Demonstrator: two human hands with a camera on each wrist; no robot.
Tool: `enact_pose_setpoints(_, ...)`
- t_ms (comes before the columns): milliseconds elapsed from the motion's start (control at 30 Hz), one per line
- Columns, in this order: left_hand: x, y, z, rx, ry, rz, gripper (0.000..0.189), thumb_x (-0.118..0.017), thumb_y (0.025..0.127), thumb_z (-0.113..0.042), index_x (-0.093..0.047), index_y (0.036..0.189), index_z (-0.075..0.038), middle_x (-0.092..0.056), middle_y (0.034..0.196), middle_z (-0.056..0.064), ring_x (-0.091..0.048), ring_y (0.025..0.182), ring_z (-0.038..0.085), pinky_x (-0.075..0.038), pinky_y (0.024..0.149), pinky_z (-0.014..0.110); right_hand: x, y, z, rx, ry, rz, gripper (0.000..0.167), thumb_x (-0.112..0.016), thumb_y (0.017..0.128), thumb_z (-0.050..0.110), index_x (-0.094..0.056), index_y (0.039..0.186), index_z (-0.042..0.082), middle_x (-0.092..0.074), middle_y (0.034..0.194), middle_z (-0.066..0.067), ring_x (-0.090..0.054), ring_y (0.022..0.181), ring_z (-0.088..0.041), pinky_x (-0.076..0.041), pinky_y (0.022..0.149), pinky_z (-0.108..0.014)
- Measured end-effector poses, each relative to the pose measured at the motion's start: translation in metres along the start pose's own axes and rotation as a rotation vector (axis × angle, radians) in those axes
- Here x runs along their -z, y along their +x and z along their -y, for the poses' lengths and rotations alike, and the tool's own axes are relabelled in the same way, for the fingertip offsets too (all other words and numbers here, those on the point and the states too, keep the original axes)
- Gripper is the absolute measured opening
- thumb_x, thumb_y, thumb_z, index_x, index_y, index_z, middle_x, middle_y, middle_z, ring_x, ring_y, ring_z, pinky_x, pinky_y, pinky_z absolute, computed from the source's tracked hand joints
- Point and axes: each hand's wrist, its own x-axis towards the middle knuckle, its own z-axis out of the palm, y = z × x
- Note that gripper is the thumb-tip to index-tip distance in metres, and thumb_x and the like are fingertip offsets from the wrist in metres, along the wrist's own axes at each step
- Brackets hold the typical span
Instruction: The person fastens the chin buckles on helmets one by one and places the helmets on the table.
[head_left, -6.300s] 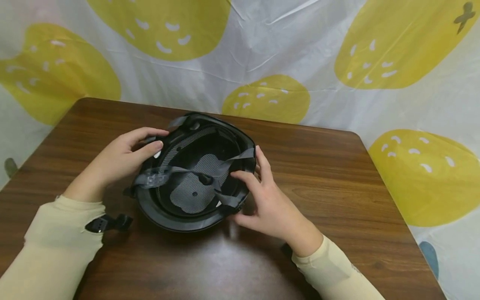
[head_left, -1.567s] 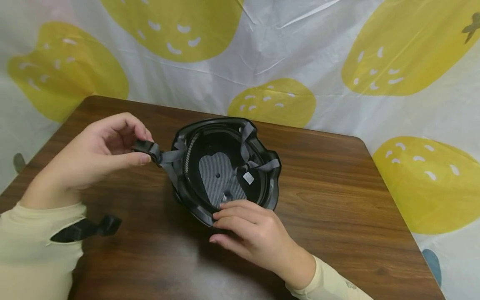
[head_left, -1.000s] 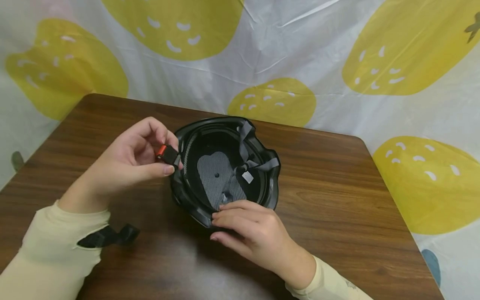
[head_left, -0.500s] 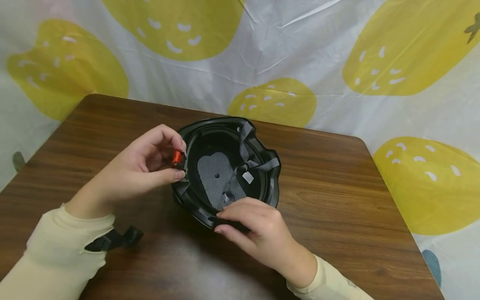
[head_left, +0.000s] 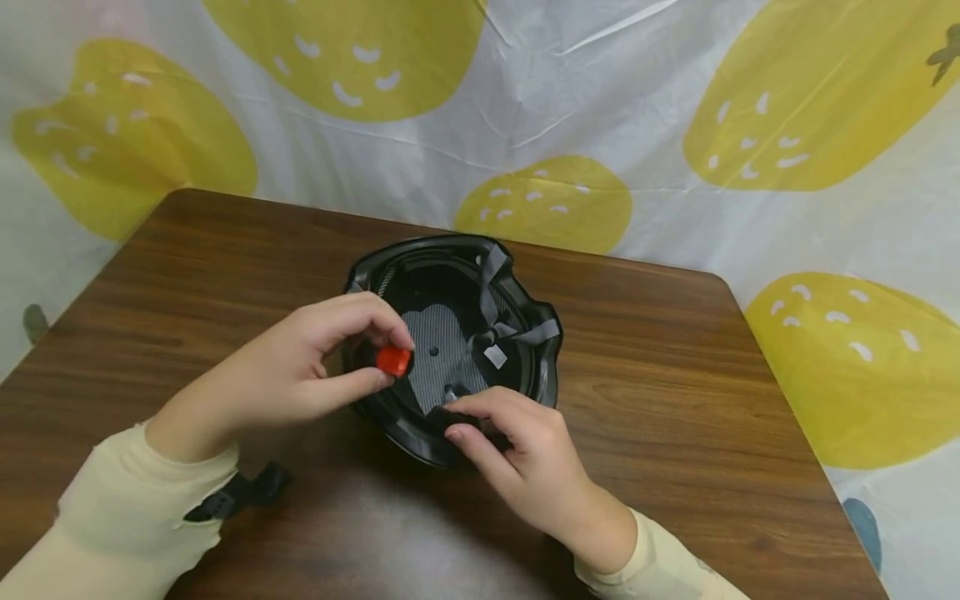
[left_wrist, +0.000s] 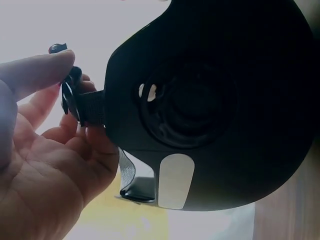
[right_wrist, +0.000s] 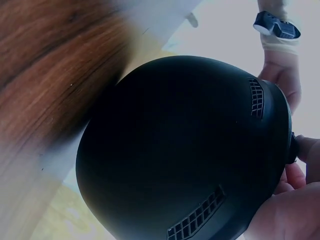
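Observation:
A black helmet (head_left: pixel 450 287) lies upside down on the table, its inside facing up; grey straps (head_left: pixel 491 287) cross the padded interior. Between thumb and fingertips, my left hand (head_left: pixel 322 354) pinches a buckle with a red tab (head_left: pixel 393 360) over the helmet's left side. In the left wrist view a strap (left_wrist: pixel 92 107) runs from that buckle to the dark helmet shell (left_wrist: pixel 215 125). My right hand (head_left: pixel 532 454) pinches a small black buckle piece (head_left: pixel 455 419) at the near rim. The right wrist view shows this piece (right_wrist: pixel 292 149) beside the rounded shell (right_wrist: pixel 185 150).
The brown wooden table (head_left: pixel 660 400) extends right of the helmet to a rounded far corner. Behind it hangs a white curtain (head_left: pixel 652 92) with yellow fruit shapes. A black wrist device (head_left: pixel 240 493) pokes out of the left sleeve.
My left hand first held the helmet's edge, then took the strap buckle, and has moved right and nearer over the helmet. The right hand shifted from the right rim to the near rim.

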Motion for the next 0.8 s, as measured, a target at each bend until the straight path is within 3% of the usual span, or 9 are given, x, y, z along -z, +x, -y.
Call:
enact_pose_setpoints(233, -0.008, 0.004, 0.000, -0.102, 0.061, 0.050, 0.040, -0.079, 0.084, 0.013, -0.071, 0.117, -0.009, -0.067, 0.114, -0.003, -0.064, 0.105, 0.015, -0.050, 0.095, 0.027, 0.001, -0.001, -0.001, -0.024, 0.015, -0.010, 0.023, -0.068, 0.107, 0.026, -0.076, 0.113, 0.006, -0.077, 0.101, -0.004, -0.073, 0.090, -0.016, -0.061, 0.075, -0.035)
enact_pose_setpoints(800, -0.020, 0.006, 0.001, -0.135, 0.121, 0.111, 0.035, -0.081, 0.085, 0.011, -0.071, 0.111, -0.011, -0.068, 0.111, -0.005, -0.065, 0.105, 0.012, -0.053, 0.092, 0.028, 0.002, -0.001, -0.002, -0.052, 0.013, -0.029, 0.025, -0.071, 0.105, 0.028, -0.078, 0.112, 0.006, -0.079, 0.101, -0.004, -0.074, 0.085, -0.014, -0.061, 0.069, -0.034)
